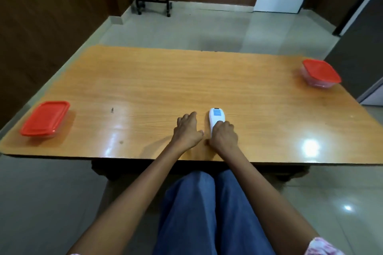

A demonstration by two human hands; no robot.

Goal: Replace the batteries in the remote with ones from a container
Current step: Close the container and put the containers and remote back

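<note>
Your right hand (223, 136) curls round the near end of the white remote (216, 117), which lies display-up near the front edge of the wooden table (145, 80). Your left hand (187, 130) rests just beside it, relaxed and empty. Grip the sides firmly, flip it, and bring your left thumb to the battery cover.

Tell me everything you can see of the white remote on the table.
The remote is white, plastic by its look, with a rounded far end, a small dark window at the tip and a pale blue button panel facing up. It lies flat on the wooden table near its near edge, pointing away from the person. The right hand covers its near half, fingers curled over it. The left hand sits beside it, apart.
</note>
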